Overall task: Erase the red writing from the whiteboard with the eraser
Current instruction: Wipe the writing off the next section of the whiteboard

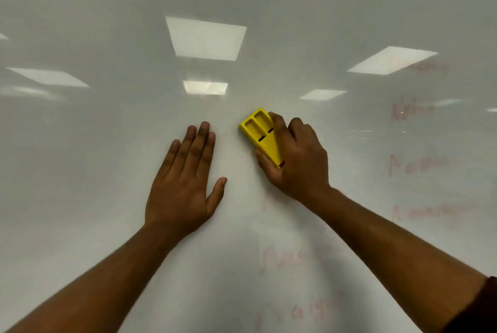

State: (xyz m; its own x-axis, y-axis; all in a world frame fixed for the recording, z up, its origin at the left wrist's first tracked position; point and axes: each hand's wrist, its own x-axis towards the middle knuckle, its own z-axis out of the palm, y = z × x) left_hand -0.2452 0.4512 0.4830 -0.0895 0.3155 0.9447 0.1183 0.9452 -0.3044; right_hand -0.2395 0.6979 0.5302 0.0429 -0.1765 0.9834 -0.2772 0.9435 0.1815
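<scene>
Glossy whiteboard (107, 144) filled our view, mirroring square ceiling lights. Our right hand (298, 160) had its grip curled round the chunky yellow plastic eraser (259, 133), pressed to the board. Left hand (185, 174) lay flat, fingers straight. Faint smeary red writing (419, 166) sat rightward and below.

We find no legible text, label, brand, number or sign in the head view. The only writing present is the faint red writing (419, 166) on the whiteboard (107, 144), in smeared lines at the right and lower centre, and we cannot make out a single word or letter of it. We see no marking on the yellow eraser (262, 133), only two dark slots in its moulded back.
</scene>
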